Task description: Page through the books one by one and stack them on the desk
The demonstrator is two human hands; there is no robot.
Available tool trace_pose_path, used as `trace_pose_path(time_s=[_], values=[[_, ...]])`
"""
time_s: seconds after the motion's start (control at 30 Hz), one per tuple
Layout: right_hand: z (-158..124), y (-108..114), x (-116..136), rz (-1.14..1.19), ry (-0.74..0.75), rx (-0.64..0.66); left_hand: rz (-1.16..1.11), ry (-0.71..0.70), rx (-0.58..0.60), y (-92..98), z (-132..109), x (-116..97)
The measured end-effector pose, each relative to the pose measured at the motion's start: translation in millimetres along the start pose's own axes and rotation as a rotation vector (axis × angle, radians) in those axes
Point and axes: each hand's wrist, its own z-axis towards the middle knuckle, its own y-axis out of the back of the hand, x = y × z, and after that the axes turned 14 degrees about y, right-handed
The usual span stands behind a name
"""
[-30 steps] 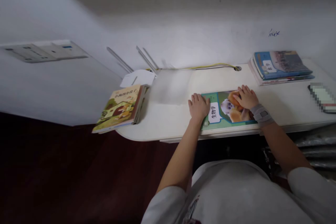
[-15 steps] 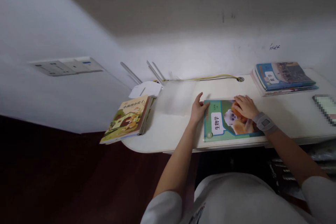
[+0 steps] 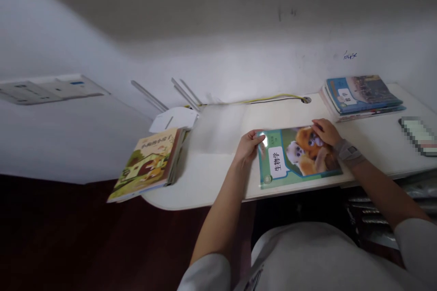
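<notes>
A green textbook (image 3: 278,177) with monkeys on its cover is in front of me, over the front part of the white desk (image 3: 208,175). My left hand (image 3: 250,145) grips its upper left corner, thumb on the cover and fingers behind the edge. At its upper right corner my right hand (image 3: 326,132) is closed on the far edge; a grey wristband (image 3: 348,151) is on that wrist. The book's far side looks slightly raised off the desk. Its underside is hidden.
A stack of picture books (image 3: 150,161) overhangs the desk's left end, beside a white router (image 3: 174,119) with upright antennas. Another stack of textbooks (image 3: 363,95) lies at the back right, near a blurred-out phone-like device (image 3: 418,134). A yellow cable (image 3: 266,98) runs along the wall.
Both hands have closed on the textbook's far corners, and its far edge has tilted up a little. My view has shifted slightly to the right.
</notes>
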Motion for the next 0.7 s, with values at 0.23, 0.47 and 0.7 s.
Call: trace_pose_path(time_s=[0.23, 0.47, 0.7], values=[[2.5, 18.6, 2.0, 0.06, -0.018, -0.054, -0.021, -0.004, -0.075, -1.9, -3.3, -0.6], [3.6, 39.6, -0.5, 0.681, -0.322, -0.098, 0.081, -0.004, -0.172, -5.7, -5.8, 0.2], [11.5, 26.5, -3.7, 0.307, -0.48, 0.023, 0.466, 0.064, -0.394, -7.2, 5.1, -5.1]])
